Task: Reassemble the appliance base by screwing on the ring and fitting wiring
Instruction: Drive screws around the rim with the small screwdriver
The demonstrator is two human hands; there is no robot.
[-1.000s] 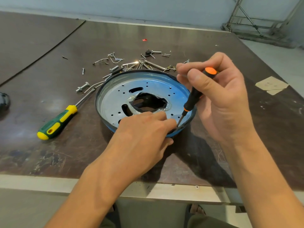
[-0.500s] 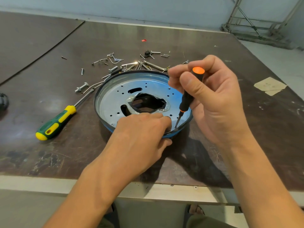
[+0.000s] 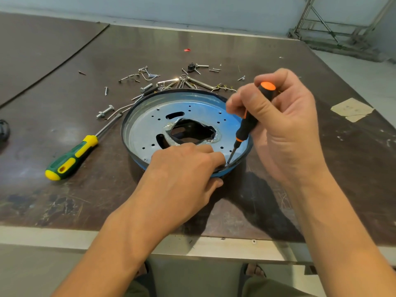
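Note:
A round metal appliance base (image 3: 150, 125) with a blue rim, many small holes and a ragged dark opening in its middle lies on the table. My left hand (image 3: 184, 168) grips its near rim, fingers on the plate and thumb under the edge. My right hand (image 3: 285, 125) holds a small black screwdriver with an orange cap (image 3: 248, 123) nearly upright. Its tip stands on the plate near the rim, right beside my left fingertips. Whatever screw is under the tip is too small to make out.
A green and yellow screwdriver (image 3: 72, 157) lies left of the base. Loose screws, bolts and bent wire clips (image 3: 169, 81) are scattered behind it. A dark round object (image 3: 3, 129) sits at the left edge. Paper scraps (image 3: 351, 109) lie at the right. The table's front edge (image 3: 64, 236) is close.
My right hand has shifted a little left and turned the small screwdriver's handle, bringing it more upright. My left hand and the base have stayed in place.

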